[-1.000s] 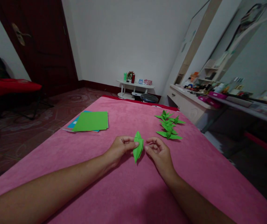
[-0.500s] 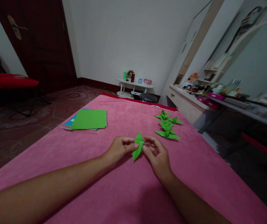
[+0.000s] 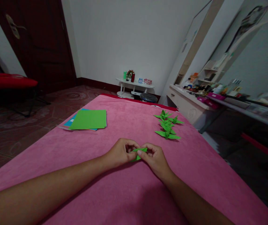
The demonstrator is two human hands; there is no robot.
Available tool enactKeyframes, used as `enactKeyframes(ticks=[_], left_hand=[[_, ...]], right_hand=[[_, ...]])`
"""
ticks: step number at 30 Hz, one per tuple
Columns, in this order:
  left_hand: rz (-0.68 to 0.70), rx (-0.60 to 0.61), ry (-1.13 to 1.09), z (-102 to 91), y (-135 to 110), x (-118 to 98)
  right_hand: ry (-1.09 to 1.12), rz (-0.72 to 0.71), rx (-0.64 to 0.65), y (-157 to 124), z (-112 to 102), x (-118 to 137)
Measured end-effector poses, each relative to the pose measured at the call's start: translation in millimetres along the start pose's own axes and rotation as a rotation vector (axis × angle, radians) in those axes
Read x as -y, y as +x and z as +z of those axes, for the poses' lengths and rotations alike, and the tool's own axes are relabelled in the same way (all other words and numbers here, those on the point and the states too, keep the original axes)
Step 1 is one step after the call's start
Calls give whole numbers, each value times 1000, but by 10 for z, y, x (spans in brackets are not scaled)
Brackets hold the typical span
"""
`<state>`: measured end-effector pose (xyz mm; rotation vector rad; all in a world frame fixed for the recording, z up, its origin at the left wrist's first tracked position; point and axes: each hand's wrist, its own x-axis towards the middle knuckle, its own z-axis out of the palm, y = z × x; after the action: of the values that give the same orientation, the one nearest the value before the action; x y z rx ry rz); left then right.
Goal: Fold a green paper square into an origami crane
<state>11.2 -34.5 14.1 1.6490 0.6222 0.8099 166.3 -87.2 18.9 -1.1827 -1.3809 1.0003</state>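
A small piece of folded green paper (image 3: 136, 158) is pinched between my two hands, just above the pink cloth (image 3: 115, 193). My left hand (image 3: 120, 153) grips its left side with thumb and fingers. From the right, my right hand (image 3: 155, 157) presses its thumb on the paper's upper part. The fingers cover much of the fold. Beyond my right hand, several folded green paper figures with pointed ends (image 3: 168, 135) lie in a group. To the far left rests a stack of square paper sheets (image 3: 89, 119), green on top with blue beneath.
A low white stand (image 3: 134, 82) with small items is by the back wall. On the right, a dressing table (image 3: 185, 100) carries bottles and boxes. A red-seated chair (image 3: 9, 82) and a dark door (image 3: 40, 40) are at the left.
The folded paper has gone from upright to tilted flatter and is now more covered by fingers. My hands have drawn closer together, the right one shifting left and slightly down.
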Motion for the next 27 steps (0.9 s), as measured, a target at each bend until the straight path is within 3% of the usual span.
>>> enactKeyframes(ticks=[3, 7, 10, 12, 17, 19, 22, 27], left_hand=[[15, -51, -48, -34, 10, -17], [-74, -209, -350, -57, 29, -61], [-134, -89, -484, -2, 13, -93], [-131, -29, -522, 45, 3, -94], [-200, -153, -478, 50, 31, -62], [-216, -110, -398, 15, 48, -52], [-228, -48, -307, -24, 57, -34], [-221, -26, -368, -32, 31, -6]], right_hand=[[-3, 52, -60, 4, -23, -26], [121, 70, -212, 14, -49, -73], [278, 105, -246, 7, -8, -83], [348, 131, -210, -8, 31, -67], [328, 205, -1, -33, 33, -14], [276, 196, 39, -23, 7, -20], [199, 212, 63, -4, -9, -49], [258, 253, 37, -18, 2, -70]])
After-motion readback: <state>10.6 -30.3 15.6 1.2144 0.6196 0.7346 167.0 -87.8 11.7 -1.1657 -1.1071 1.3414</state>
